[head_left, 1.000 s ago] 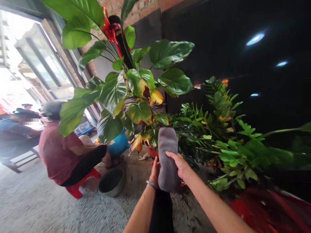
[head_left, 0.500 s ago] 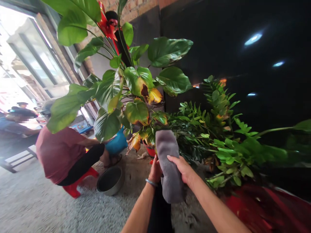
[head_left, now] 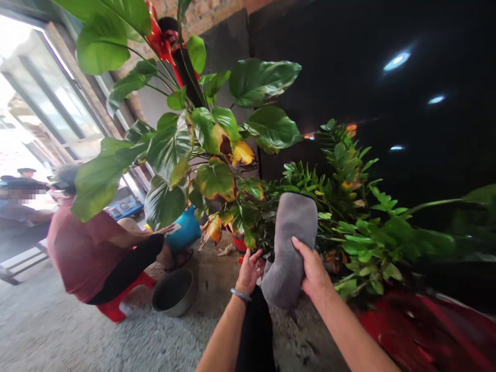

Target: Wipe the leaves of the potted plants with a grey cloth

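Grey microfibre cloth (head_left: 290, 248) hangs folded at centre frame, gripped along its right edge by the right hand (head_left: 314, 269), fingers pressed onto the fabric. Lower left of it, the left hand (head_left: 250, 269), fingers loosely spread, holds nothing and reaches toward low leaves of the large-leafed potted plant (head_left: 186, 150). Wiping foliage seems to be the step in hand; next likely calls for steadying one leaf. At left, another person (head_left: 89, 253) sits beside a metal bowl (head_left: 173, 292).

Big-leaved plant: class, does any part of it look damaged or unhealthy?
Yes. Several leaves at the middle of the big-leaved plant are yellow with brown, dried edges, while the upper leaves are glossy green.
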`<move>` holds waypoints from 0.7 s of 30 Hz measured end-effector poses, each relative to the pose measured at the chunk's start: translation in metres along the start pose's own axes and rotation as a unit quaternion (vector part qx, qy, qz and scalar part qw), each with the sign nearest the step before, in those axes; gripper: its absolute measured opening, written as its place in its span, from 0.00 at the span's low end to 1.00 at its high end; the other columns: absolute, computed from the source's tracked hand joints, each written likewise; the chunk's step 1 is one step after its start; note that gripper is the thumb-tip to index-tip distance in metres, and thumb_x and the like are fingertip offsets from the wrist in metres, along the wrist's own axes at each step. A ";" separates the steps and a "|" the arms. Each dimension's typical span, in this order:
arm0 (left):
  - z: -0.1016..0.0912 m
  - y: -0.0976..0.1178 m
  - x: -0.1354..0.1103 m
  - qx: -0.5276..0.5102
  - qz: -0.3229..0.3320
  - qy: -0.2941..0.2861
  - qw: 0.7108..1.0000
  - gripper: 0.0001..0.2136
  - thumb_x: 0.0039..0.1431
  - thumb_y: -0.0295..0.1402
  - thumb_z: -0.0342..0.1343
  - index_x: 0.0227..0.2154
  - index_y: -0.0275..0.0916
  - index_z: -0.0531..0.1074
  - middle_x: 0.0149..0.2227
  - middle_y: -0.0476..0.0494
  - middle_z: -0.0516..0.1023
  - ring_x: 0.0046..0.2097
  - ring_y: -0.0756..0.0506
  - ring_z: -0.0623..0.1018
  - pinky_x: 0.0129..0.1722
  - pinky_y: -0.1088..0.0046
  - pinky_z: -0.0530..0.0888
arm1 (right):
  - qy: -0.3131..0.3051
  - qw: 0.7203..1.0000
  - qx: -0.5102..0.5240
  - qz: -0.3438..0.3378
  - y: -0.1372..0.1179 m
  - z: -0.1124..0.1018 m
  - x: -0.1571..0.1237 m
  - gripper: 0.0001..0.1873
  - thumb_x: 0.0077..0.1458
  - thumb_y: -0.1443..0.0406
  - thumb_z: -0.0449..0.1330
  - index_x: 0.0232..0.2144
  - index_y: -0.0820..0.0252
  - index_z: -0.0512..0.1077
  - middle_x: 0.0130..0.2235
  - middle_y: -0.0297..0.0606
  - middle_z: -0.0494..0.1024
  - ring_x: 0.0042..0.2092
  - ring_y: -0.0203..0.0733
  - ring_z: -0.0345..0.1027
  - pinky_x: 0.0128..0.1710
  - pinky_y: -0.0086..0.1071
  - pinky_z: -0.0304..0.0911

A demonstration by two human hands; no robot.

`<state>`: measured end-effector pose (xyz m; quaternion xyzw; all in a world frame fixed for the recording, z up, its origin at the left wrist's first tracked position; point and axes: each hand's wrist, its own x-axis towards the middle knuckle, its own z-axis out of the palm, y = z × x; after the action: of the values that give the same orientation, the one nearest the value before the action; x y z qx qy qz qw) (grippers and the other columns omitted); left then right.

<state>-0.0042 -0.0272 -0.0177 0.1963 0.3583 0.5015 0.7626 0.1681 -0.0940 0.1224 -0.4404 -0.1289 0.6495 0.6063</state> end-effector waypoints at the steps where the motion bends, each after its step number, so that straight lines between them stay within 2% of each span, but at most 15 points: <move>1: -0.001 0.000 0.001 0.002 0.002 0.011 1.000 0.27 0.61 0.52 0.51 0.51 0.32 0.73 0.31 0.41 0.77 0.31 0.44 0.77 0.33 0.69 0.72 | 0.012 0.999 0.003 0.045 0.003 -0.003 0.002 0.14 0.33 0.57 0.69 0.23 0.57 0.73 0.20 0.39 0.78 0.31 0.55 0.77 0.31 0.43 0.72; 3: -0.001 0.001 0.001 0.005 0.009 0.030 0.999 0.26 0.63 0.51 0.49 0.49 0.32 0.73 0.30 0.42 0.76 0.31 0.45 0.76 0.31 0.71 0.71 | 0.034 0.990 -0.003 0.135 0.020 -0.014 -0.001 0.11 0.36 0.57 0.67 0.20 0.56 0.72 0.19 0.41 0.78 0.31 0.57 0.77 0.30 0.44 0.72; 5: 0.001 0.002 -0.003 0.010 0.014 0.038 0.999 0.24 0.65 0.49 0.47 0.47 0.32 0.74 0.28 0.44 0.73 0.29 0.47 0.74 0.30 0.73 0.70 | 0.058 0.987 -0.017 0.152 0.041 -0.027 -0.014 0.12 0.34 0.57 0.68 0.21 0.56 0.73 0.22 0.41 0.80 0.34 0.57 0.78 0.31 0.44 0.72; 8: 0.006 0.003 -0.008 0.014 0.021 0.043 0.999 0.22 0.65 0.46 0.47 0.45 0.31 0.75 0.26 0.46 0.71 0.28 0.48 0.73 0.29 0.73 0.70 | 0.099 0.993 -0.048 0.047 0.050 -0.037 -0.029 0.20 0.29 0.55 0.71 0.28 0.56 0.75 0.28 0.38 0.83 0.38 0.56 0.78 0.34 0.41 0.73; 11: 0.011 0.003 -0.011 0.017 0.036 0.057 0.998 0.20 0.66 0.42 0.48 0.45 0.30 0.75 0.29 0.43 0.73 0.30 0.47 0.75 0.28 0.72 0.70 | 0.165 0.980 -0.070 -0.085 0.024 -0.027 -0.019 0.24 0.27 0.55 0.72 0.31 0.55 0.74 0.30 0.36 0.83 0.42 0.54 0.76 0.36 0.38 0.72; 13: 0.013 0.002 -0.010 0.018 0.037 0.064 0.997 0.21 0.65 0.42 0.49 0.48 0.29 0.74 0.31 0.42 0.74 0.31 0.47 0.75 0.27 0.73 0.70 | 0.176 0.978 -0.042 -0.105 0.003 -0.017 -0.002 0.22 0.28 0.57 0.71 0.30 0.54 0.73 0.29 0.35 0.83 0.42 0.53 0.76 0.36 0.37 0.72; 15: 0.013 0.001 -0.009 0.017 0.036 0.064 0.997 0.23 0.63 0.44 0.52 0.51 0.29 0.72 0.32 0.42 0.75 0.31 0.47 0.75 0.27 0.73 0.70 | 0.146 0.987 -0.003 -0.062 -0.002 -0.013 0.013 0.17 0.30 0.59 0.69 0.27 0.53 0.73 0.25 0.35 0.81 0.40 0.53 0.77 0.35 0.39 0.72; 17: 0.011 0.000 -0.009 0.017 0.038 0.061 0.997 0.24 0.62 0.44 0.53 0.53 0.30 0.71 0.33 0.42 0.75 0.31 0.46 0.76 0.27 0.73 0.70 | 0.110 0.994 0.006 0.014 0.012 -0.019 0.015 0.13 0.30 0.60 0.68 0.23 0.54 0.72 0.21 0.37 0.79 0.37 0.57 0.78 0.33 0.43 0.73; 19: 0.010 0.001 -0.009 0.017 0.039 0.056 0.998 0.24 0.63 0.44 0.52 0.53 0.30 0.71 0.33 0.42 0.75 0.32 0.46 0.76 0.28 0.72 0.71 | 0.096 0.993 -0.018 0.070 0.038 -0.031 0.001 0.12 0.30 0.59 0.69 0.20 0.54 0.72 0.19 0.39 0.78 0.36 0.59 0.78 0.32 0.45 0.73; 21: 0.009 0.002 -0.010 0.019 0.035 0.055 0.998 0.22 0.64 0.42 0.50 0.51 0.30 0.72 0.33 0.42 0.74 0.32 0.47 0.75 0.28 0.73 0.70 | 0.100 0.990 -0.045 0.092 0.060 -0.044 -0.021 0.15 0.29 0.57 0.70 0.21 0.55 0.73 0.21 0.39 0.79 0.36 0.58 0.78 0.33 0.45 0.73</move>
<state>-0.0005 -0.0348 -0.0069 0.1947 0.4022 0.5309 0.7200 0.1567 -0.1434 0.0635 -0.5402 -0.0555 0.6486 0.5332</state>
